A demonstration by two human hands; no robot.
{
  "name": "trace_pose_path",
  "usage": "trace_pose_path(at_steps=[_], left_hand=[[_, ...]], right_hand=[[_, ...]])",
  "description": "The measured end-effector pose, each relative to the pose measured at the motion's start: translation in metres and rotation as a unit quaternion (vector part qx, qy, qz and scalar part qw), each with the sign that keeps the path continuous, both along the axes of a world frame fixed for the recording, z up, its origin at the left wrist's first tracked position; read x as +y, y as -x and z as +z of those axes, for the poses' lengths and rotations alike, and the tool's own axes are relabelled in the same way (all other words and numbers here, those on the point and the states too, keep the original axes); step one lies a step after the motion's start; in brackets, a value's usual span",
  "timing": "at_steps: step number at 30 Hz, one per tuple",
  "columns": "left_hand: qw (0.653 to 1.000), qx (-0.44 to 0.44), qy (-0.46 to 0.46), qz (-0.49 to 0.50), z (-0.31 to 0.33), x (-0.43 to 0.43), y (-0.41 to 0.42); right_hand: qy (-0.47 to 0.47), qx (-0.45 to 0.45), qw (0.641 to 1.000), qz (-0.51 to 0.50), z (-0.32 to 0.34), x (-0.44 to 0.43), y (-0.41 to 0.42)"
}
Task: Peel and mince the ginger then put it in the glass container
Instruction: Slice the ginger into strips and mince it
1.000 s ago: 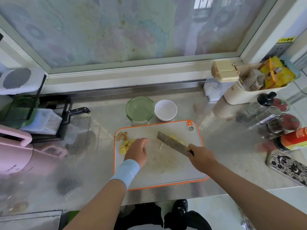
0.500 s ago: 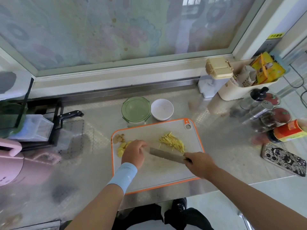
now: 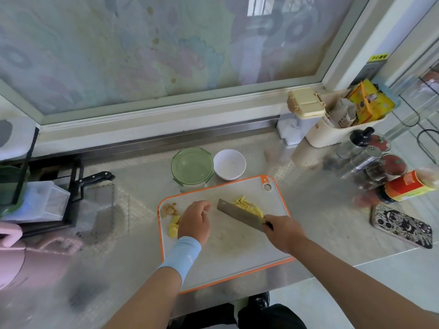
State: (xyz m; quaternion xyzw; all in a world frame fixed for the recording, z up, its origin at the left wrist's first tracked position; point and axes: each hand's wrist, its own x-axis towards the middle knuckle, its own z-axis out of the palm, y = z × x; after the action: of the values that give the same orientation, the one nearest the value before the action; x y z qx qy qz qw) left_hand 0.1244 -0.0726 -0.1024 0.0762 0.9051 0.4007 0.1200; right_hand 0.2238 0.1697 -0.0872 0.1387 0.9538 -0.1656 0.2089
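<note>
Writing on the small yellow wall sign (image 3: 379, 57) and the red-labelled sauce bottle (image 3: 408, 188) is too blurred to read. The right hand (image 3: 283, 232) grasps the steel cleaver (image 3: 240, 216), its handle hidden in the fist. The blade partly covers the yellow ginger shreds (image 3: 248, 206) at 1 o'clock on the orange-rimmed grey cutting board (image 3: 237, 257). The left hand (image 3: 194, 222) curls its fingers downward beside the peeled ginger chunks (image 3: 174, 224) at 9 o'clock; I cannot tell whether it holds anything. The round green-lidded glass container (image 3: 192, 166) stands at 12 o'clock.

yellow wall sticker (image 3: 379, 57), black characters too blurred, bottle label (image 3: 408, 186) unreadable

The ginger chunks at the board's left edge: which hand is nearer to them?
Left. The left hand lies just beside the ginger chunks; the right hand, holding the knife, is farther right.
</note>
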Motion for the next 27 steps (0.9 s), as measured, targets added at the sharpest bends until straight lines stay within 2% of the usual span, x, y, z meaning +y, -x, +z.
trace_pose_path(at_steps=[3,8,12,16,19,23,27], left_hand=[[0.999,-0.040,0.024,-0.001,-0.003,0.008,0.008],[0.983,-0.144,0.092,-0.064,-0.016,0.035,0.015],[0.974,-0.190,0.078,-0.094,-0.018,0.052,0.024],[0.975,-0.197,0.073,-0.073,-0.012,0.059,0.046],[0.975,-0.184,0.090,-0.087,-0.008,0.070,0.046],[0.981,-0.169,0.077,-0.058,-0.005,0.085,0.040],[0.987,-0.139,0.075,-0.039,0.006,0.087,0.039]], right_hand=[[-0.015,0.000,0.999,-0.030,0.004,0.009,0.004],[-0.017,0.012,0.998,-0.055,0.011,0.029,0.005],[-0.036,-0.014,0.999,0.020,0.015,0.054,0.001],[-0.052,-0.041,0.991,0.118,0.007,0.080,0.000],[-0.050,-0.027,0.984,0.169,0.003,0.089,0.015],[-0.050,0.009,0.983,0.178,-0.003,0.097,0.048],[-0.035,0.001,0.982,0.188,-0.002,0.101,0.069]])
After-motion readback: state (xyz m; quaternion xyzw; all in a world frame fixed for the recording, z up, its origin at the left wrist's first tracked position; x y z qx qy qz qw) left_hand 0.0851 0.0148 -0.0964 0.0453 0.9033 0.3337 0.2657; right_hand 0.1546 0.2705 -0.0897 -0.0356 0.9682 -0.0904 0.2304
